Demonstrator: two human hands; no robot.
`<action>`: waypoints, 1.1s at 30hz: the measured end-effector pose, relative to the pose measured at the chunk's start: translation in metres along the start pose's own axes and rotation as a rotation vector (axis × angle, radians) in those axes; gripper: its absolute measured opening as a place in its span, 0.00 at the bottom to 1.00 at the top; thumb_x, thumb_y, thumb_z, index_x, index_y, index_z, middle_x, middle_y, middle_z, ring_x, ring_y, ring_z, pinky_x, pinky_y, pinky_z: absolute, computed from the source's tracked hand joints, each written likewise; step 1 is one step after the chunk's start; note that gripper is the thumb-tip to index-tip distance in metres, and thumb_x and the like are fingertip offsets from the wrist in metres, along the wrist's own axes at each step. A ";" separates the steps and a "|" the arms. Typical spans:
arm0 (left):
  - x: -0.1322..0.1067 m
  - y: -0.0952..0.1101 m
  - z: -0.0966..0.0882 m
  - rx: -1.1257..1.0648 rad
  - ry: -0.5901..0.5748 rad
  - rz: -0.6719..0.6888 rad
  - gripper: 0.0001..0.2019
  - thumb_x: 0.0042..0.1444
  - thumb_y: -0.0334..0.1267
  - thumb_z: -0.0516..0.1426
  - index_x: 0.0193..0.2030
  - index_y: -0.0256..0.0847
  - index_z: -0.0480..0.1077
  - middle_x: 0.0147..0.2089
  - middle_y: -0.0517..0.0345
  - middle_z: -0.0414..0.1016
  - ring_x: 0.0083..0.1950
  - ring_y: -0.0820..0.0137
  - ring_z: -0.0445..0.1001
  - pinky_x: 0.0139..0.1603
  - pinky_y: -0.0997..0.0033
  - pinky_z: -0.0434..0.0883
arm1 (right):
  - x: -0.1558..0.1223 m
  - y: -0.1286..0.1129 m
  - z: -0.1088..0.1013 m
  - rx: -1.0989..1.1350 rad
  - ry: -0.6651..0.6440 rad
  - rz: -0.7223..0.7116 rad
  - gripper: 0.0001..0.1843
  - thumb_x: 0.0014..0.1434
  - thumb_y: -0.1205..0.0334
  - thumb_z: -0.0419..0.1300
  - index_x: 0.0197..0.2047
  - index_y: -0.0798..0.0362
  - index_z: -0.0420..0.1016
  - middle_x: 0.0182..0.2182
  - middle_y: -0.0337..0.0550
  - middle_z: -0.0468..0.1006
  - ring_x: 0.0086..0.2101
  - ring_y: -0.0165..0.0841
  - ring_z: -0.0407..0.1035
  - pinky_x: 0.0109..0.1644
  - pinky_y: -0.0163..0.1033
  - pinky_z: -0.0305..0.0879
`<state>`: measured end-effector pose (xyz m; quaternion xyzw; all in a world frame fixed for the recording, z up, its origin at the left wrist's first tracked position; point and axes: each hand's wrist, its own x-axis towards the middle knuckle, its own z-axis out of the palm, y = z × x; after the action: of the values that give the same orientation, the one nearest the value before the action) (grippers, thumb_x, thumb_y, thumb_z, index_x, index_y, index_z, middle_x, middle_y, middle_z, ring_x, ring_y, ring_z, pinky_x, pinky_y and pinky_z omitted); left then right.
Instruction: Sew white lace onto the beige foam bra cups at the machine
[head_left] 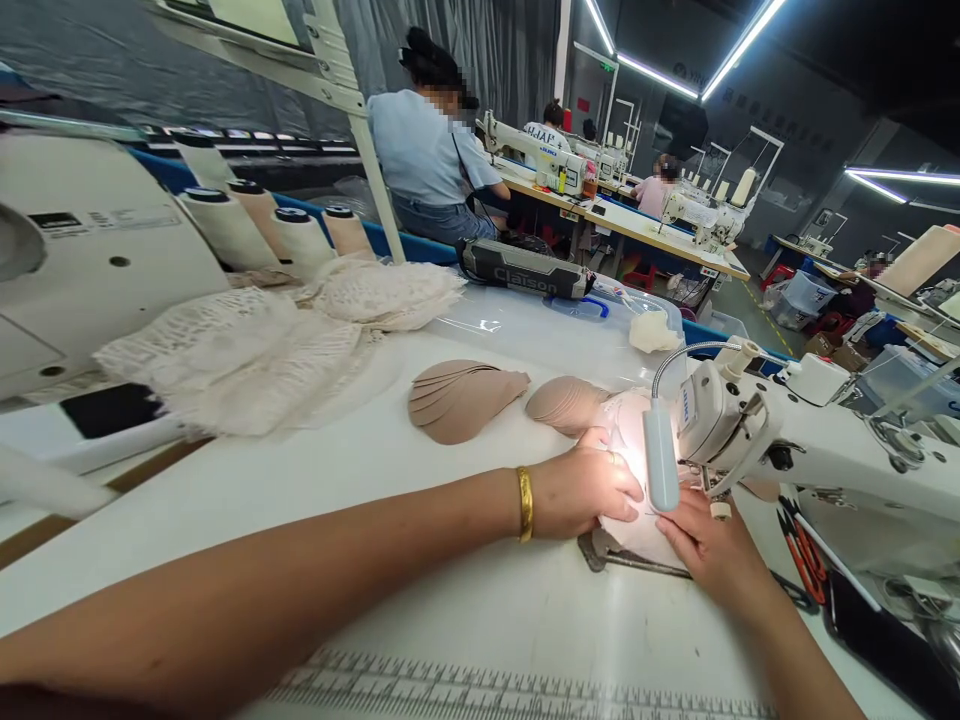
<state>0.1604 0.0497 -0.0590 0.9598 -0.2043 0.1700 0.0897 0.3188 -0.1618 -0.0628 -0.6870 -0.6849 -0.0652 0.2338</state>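
A pale pink piece of fabric (636, 538) lies under the head of a white sewing machine (750, 420), lit by a small lamp (661, 460) on a bendable neck. My left hand (589, 488), with a gold bracelet at the wrist, has its fingers curled onto the fabric's left side. My right hand (712, 535) lies on its right side beside the needle area, fingers stretched out. The lamp and machine head partly hide the needle and the right fingertips. Beyond my left hand sit two fanned stacks of tan cup-shaped pieces, a left stack (465, 400) and a right stack (566, 403).
Cream lace fabric (247, 350) is heaped at left, before several thread cones (232, 225). Orange-handled scissors (802, 550) and a dark phone-like object (885, 640) lie at right. A printed ruler (450, 685) runs along the front. A seated person (427, 150) is across the aisle.
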 end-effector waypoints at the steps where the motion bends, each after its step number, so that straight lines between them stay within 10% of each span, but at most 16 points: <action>1: 0.000 -0.003 0.003 0.007 0.000 0.006 0.23 0.43 0.19 0.62 0.43 0.49 0.76 0.48 0.63 0.81 0.47 0.63 0.76 0.52 0.60 0.59 | 0.000 0.001 0.002 -0.044 0.001 -0.015 0.13 0.71 0.62 0.55 0.51 0.46 0.81 0.49 0.44 0.84 0.50 0.43 0.75 0.61 0.56 0.67; 22: 0.003 -0.003 0.001 0.018 0.003 -0.106 0.20 0.50 0.21 0.59 0.44 0.48 0.78 0.49 0.59 0.82 0.49 0.61 0.76 0.61 0.51 0.54 | -0.002 0.009 0.008 -0.199 0.096 -0.067 0.17 0.72 0.64 0.53 0.60 0.48 0.76 0.52 0.46 0.82 0.50 0.43 0.74 0.57 0.54 0.70; 33: 0.005 -0.002 -0.001 0.030 -0.003 -0.122 0.19 0.47 0.19 0.57 0.40 0.44 0.78 0.46 0.56 0.83 0.47 0.61 0.77 0.59 0.50 0.56 | -0.006 0.001 0.000 -0.109 0.215 0.087 0.12 0.73 0.59 0.50 0.48 0.51 0.75 0.43 0.51 0.81 0.45 0.45 0.76 0.47 0.52 0.77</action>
<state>0.1656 0.0501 -0.0563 0.9719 -0.1433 0.1659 0.0854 0.3193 -0.1666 -0.0656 -0.7168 -0.6208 -0.1653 0.2710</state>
